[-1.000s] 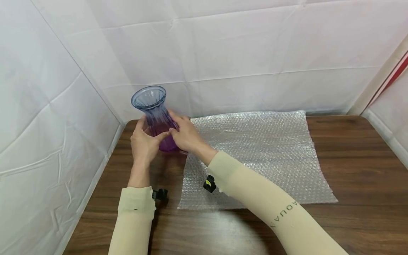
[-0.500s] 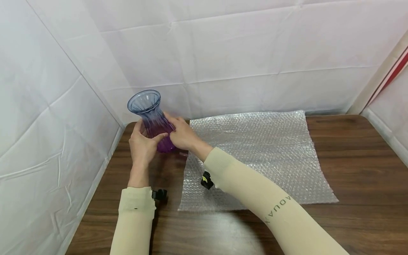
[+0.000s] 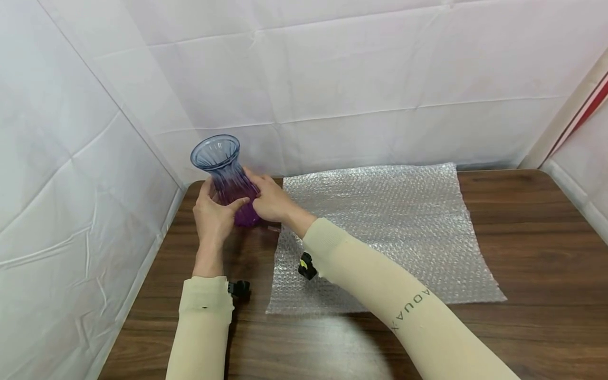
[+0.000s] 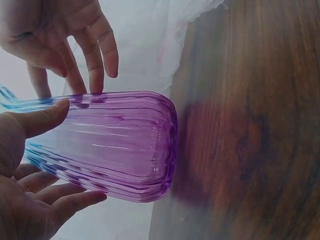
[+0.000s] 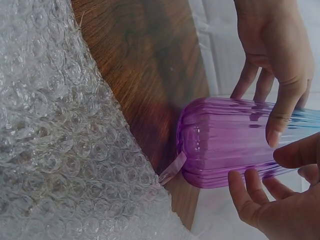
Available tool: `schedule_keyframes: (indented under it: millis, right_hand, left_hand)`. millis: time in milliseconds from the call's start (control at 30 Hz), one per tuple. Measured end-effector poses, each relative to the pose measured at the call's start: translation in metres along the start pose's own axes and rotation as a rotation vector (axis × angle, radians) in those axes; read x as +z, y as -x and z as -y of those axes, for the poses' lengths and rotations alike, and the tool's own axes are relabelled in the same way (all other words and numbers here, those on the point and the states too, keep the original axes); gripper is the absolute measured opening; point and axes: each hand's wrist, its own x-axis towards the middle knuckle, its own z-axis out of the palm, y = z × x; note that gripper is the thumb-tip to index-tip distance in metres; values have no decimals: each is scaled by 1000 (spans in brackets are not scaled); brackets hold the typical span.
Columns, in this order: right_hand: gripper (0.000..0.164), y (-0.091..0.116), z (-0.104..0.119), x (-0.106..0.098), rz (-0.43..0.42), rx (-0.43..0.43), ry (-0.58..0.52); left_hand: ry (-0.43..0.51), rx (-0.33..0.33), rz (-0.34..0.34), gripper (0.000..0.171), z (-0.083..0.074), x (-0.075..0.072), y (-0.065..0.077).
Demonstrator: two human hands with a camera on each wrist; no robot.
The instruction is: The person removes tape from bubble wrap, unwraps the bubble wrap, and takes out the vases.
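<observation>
At the table's far left, a ribbed glass vase leans with its mouth toward the left, blue at the flared rim and purple at the base. My left hand holds its left side, thumb across the front. From the right, my right hand holds it with fingers against the side, as the left wrist view shows. In the right wrist view the purple base is close above the wood; whether it touches the table I cannot tell.
A sheet of bubble wrap lies flat on the brown wooden table, right of the vase. A clear strip shows between vase base and wrap. White cloth walls stand behind and at the left.
Both hands and the vase have shifted slightly left, and the vase's mouth sits a little lower in view. My thumbs, close together a second ago, are now apart. The bubble wrap has not moved.
</observation>
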Motion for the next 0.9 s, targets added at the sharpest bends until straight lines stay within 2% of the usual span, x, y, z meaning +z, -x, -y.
schedule_keyframes:
  millis: [200,500,700,900]
  right_hand:
    - [83,-1,1,2,28,-10,-14]
    - [88,-3,1,1,65,-1,-22]
    - [87,-4,1,2,90,-25,-82]
    - [87,-2,0,2,101,0,-99]
  left_hand:
    - [-1,-2,-14,91,2,-1,-1]
    - [-44,-25,-3,96,2,0,-1]
    - [-79,8,10,94,4,-2,-1]
    - [-106,33,34,94,9,-1,-3]
